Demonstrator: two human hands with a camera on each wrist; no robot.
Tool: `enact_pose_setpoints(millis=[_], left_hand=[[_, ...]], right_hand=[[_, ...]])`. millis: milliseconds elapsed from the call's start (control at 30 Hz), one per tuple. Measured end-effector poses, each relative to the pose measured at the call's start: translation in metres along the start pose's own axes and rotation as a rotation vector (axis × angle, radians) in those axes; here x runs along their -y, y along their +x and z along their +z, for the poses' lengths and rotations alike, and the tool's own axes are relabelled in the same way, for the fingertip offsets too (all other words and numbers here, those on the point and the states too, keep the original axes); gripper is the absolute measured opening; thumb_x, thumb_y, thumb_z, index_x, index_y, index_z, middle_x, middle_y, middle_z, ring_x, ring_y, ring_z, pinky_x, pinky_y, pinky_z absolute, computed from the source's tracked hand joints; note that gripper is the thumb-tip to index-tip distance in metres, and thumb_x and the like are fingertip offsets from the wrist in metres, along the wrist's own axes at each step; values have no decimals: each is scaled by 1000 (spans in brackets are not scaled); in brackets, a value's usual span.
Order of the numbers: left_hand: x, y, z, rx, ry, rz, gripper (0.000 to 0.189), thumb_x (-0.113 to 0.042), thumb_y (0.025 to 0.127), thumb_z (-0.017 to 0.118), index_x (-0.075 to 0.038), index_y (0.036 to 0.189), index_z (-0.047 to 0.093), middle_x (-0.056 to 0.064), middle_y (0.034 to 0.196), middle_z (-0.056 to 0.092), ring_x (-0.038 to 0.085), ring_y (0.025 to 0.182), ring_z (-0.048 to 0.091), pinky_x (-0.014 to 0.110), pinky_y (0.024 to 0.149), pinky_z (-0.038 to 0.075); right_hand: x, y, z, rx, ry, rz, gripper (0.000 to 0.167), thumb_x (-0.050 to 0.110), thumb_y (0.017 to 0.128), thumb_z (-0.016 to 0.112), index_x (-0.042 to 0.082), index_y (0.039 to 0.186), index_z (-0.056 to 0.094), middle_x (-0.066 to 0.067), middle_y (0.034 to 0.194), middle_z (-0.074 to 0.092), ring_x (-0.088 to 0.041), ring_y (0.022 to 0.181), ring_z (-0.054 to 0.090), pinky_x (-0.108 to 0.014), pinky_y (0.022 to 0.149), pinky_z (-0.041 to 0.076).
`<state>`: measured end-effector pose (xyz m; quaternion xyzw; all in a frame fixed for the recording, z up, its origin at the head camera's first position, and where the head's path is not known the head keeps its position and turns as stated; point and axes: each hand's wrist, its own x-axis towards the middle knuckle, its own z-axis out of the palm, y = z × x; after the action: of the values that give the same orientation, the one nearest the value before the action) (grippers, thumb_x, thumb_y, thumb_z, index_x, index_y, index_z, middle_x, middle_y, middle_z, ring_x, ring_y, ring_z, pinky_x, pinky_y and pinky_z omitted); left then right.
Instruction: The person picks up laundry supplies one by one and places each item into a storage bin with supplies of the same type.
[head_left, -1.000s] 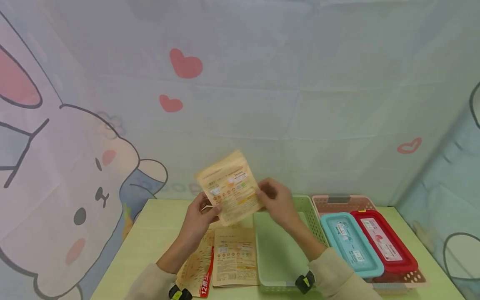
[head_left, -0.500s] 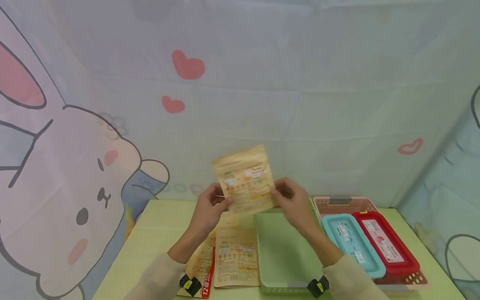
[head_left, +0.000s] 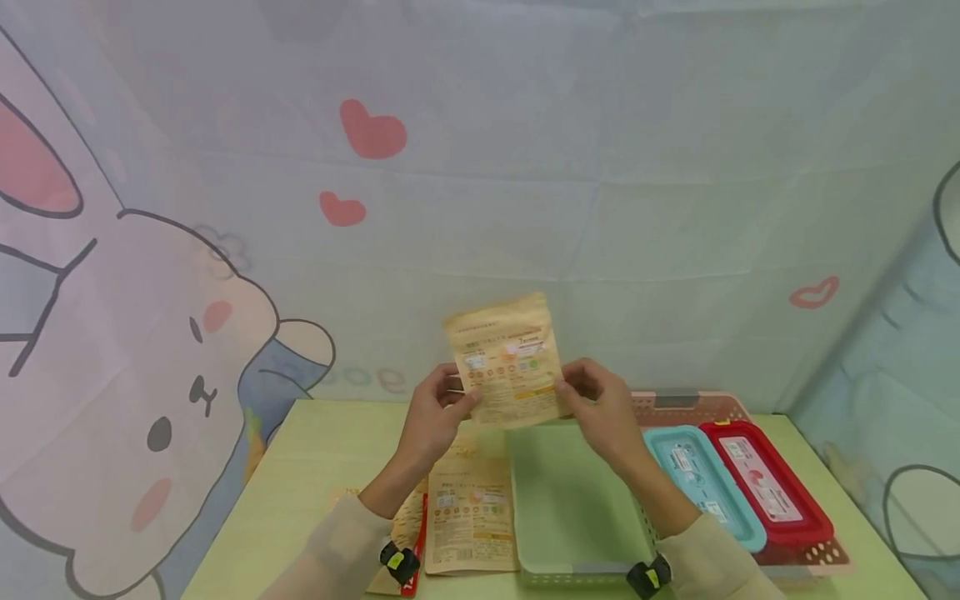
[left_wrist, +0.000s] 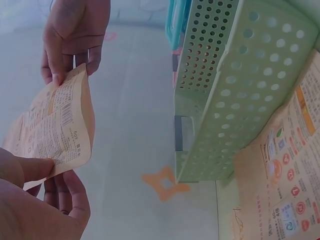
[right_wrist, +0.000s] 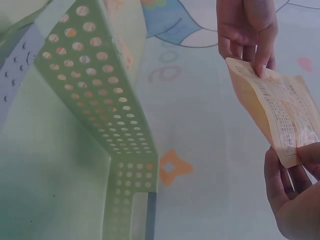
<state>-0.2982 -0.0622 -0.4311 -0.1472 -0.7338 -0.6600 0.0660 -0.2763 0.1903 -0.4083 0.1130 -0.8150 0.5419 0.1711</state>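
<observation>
The grip of each hand pinches one side of a flat, pale-yellow, rectangular paper pouch: the left hand has its thumb on the printed face and fingers behind the left edge, and the right hand takes the right edge the same way. The pouch is held up in the air between the two hands, its top edge sloping upward to the right, its printed face toward the head camera. The left wrist view shows a barcode near the bottom edge.

Below it, a second tan paper pouch with similar print lies on the pale yellow-green bench. Just left of that is a tan, speckled packet with a red strip, partly behind the left sleeve, so its full shape cannot be made out. Right of the second pouch stands a light-green, perforated plastic basket.

Farther right is a pink, perforated plastic basket with grey handles. On it, side by side, rest a turquoise, rounded rectangular plastic box and a red one, both with labels on top. Behind the bench hangs a pale cloth backdrop printed with a cartoon rabbit and pink hearts.
</observation>
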Motion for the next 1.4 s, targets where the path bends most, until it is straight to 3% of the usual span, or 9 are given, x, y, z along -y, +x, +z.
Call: enact_pose_setpoints(millis=[500, 733, 933, 1200, 1400], left_hand=[[-2, 2, 8, 20, 10, -3, 28, -8, 102, 72, -5, 129, 63, 16, 116, 67, 29, 101, 69, 42, 87, 61], [-2, 2, 11, 34, 45, -39, 40, -11, 103, 71, -3, 140, 59, 17, 119, 66, 27, 101, 69, 46, 88, 60], [-4, 11, 14, 46, 62, -33, 44, -11, 104, 70, -5, 145, 56, 18, 119, 67, 30, 104, 70, 43, 87, 61], [-4, 13, 26, 23, 68, -88, 48, -10, 102, 72, -10, 145, 50, 13, 114, 69, 27, 102, 70, 40, 84, 60], [-4, 11, 34, 58, 63, -119, 45, -17, 106, 68, -10, 145, 47, 15, 124, 65, 28, 106, 69, 44, 86, 60]], right_hand=[[-4, -1, -7, -12, 8, 16, 15, 19, 105, 70, 5, 111, 72, -10, 105, 73, -22, 103, 68, -25, 85, 53], [-6, -2, -11, 8, -11, 19, 18, 22, 106, 69, 5, 113, 72, -10, 106, 73, -23, 101, 67, -25, 83, 54], [-3, 0, -14, -5, -32, 45, 19, 23, 107, 68, 7, 116, 71, -10, 107, 72, -22, 101, 66, -26, 79, 54], [-7, -3, -21, -17, -40, 45, 18, 19, 107, 67, 4, 117, 70, -13, 105, 72, -24, 98, 66, -24, 77, 53], [-13, -5, -29, -5, -50, 89, 17, 19, 107, 67, 5, 117, 69, -13, 105, 71, -24, 94, 64, -26, 73, 54]])
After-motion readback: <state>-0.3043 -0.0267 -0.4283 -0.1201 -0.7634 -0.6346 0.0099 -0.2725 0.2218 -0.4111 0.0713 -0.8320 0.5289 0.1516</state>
